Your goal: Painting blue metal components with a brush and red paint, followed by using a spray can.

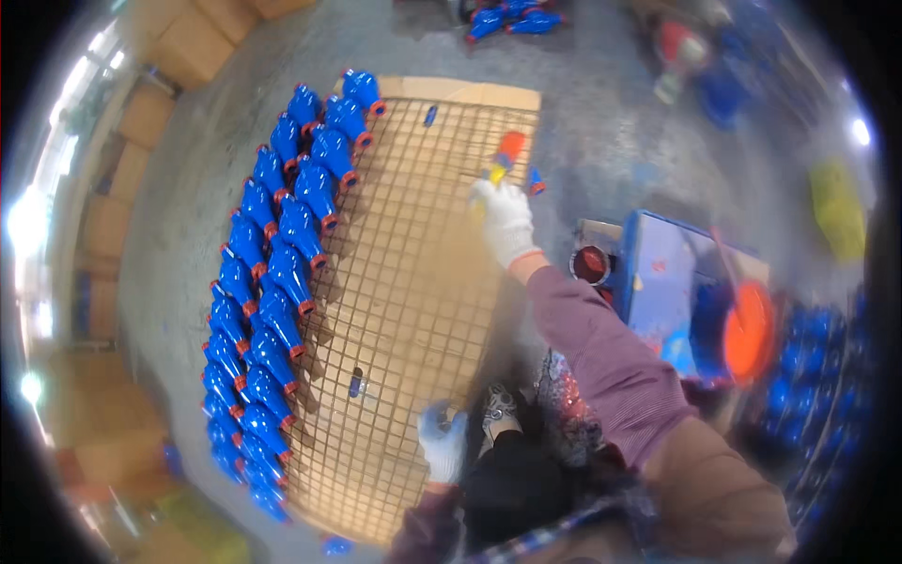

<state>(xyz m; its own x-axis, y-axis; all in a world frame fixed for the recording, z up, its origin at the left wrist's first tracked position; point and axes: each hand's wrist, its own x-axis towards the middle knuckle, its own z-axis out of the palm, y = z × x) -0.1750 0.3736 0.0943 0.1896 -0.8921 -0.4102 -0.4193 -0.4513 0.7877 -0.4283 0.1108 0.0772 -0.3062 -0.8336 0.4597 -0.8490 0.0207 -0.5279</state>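
Note:
In its white glove, my right hand (507, 224) is closed around the yellow handle of a paintbrush (508, 150) with a red-orange end. It is held over the upper right of a wire grid (404, 244) laid on cardboard. My left hand (442, 444), gloved in white with bluish fingertips, is low by the grid's right edge near my shoe; its thumb and fingers look apart, though slightly blurred. Along the grid's left side lie rows of glossy blue valve-like metal parts (299, 228) with red-orange ends. Neither hand touches them.
A round container of dark red paint (590, 265) is right of the grid, beside a paint-stained blue box (662, 282) and an orange-red round item (749, 331). More blue parts (515, 21) lie at the far end and at right. Cardboard boxes (178, 42) line the left.

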